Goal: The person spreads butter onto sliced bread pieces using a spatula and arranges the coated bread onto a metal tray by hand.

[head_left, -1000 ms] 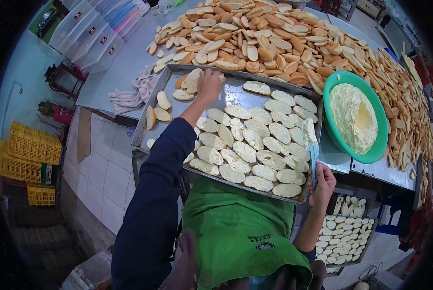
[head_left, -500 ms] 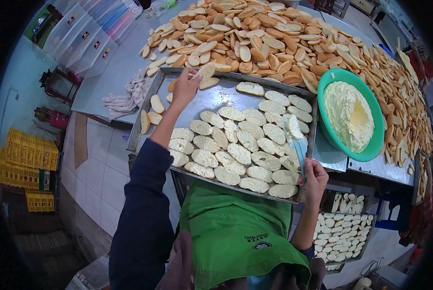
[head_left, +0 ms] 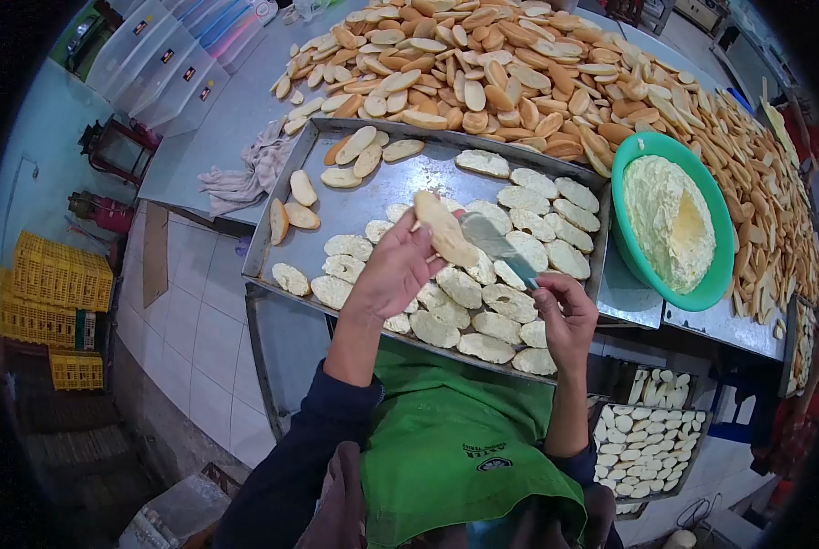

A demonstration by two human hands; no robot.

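My left hand (head_left: 393, 272) holds an oval bread slice (head_left: 441, 231) up above the middle of the metal tray (head_left: 387, 178). My right hand (head_left: 565, 316) is closed round the handle of a spatula (head_left: 494, 245), whose flat blade lies close against the right side of that slice; whether it touches cannot be told. Under both hands, rows of slices coated in pale cream (head_left: 457, 289) cover the right and lower parts of the tray. Several uncoated slices (head_left: 366, 161) lie loose at its upper left.
A green bowl (head_left: 618, 197) of pale cream stands right of the tray. Behind it spreads a big heap of bread slices (head_left: 519, 73). A crumpled cloth (head_left: 249, 178) lies at left. More filled trays (head_left: 652, 448) sit lower right; yellow crates (head_left: 57, 293) stand on the left.
My left hand has come from the tray's upper left to its middle with a bread slice. My right hand has moved the spatula leftward to meet it; the cream lump on its blade no longer shows.
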